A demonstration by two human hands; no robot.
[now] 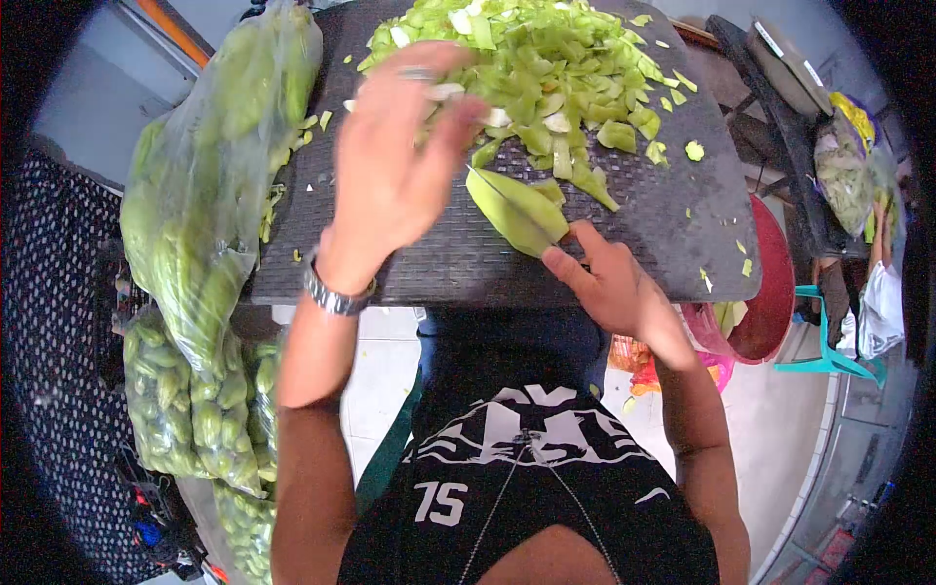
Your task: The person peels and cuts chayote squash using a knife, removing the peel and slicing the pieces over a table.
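My left hand (400, 156), blurred by motion, is raised at the left side of a heap of cut green fruit pieces (565, 88). Its thumb and fingers are apart, with nothing visible in them. My right hand (614, 283) is closed near the table's front edge, apparently on a knife (526, 208) whose thin dark blade line points up and left. Along the blade lies a larger green fruit piece (504, 210), its lower end close to my right thumb and forefinger. The knife handle is hidden in my hand.
The dark woven table (390, 263) carries the heap and scattered scraps. At its left is a clear bag of whole green fruit (205, 185), with more filled bags (185, 390) below. A red tub (765, 283) and a teal stool (829, 341) stand to the right.
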